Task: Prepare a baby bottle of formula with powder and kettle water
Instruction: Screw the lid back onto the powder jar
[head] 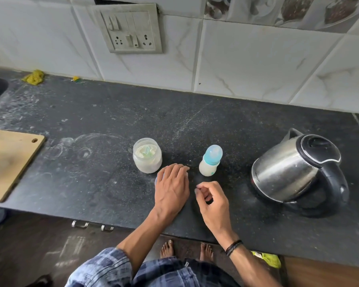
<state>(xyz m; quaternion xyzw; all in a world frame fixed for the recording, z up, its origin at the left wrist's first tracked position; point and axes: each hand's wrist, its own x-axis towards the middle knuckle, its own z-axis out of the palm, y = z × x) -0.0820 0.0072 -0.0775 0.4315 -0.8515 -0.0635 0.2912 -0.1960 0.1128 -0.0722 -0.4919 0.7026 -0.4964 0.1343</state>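
On the dark stone counter (104, 129) stand three task things: one open jar of powder (147, 155), one baby bottle (210, 160) and one steel kettle (296, 170). The jar sits near the middle of the counter with a pale green scoop (147, 150) lying in the white powder. The bottle stands upright just to its right, long axis vertical, its blue teat cap pointing up and leaning slightly toward the back wall; its body looks milky white. The kettle is toward the right end, on its base, spout toward the back wall and black handle toward the front edge; there is small lettering on its steel side, too small to read.

The left hand (171, 188) lies palm down, fingers together, flat over something pale blue of which only a sliver shows, just in front of the jar. The right hand (210, 198) hovers in front of the bottle, fingers loosely curled, thumb and forefinger near each other, holding nothing.

One wooden cutting board (8, 160) lies at the left end.
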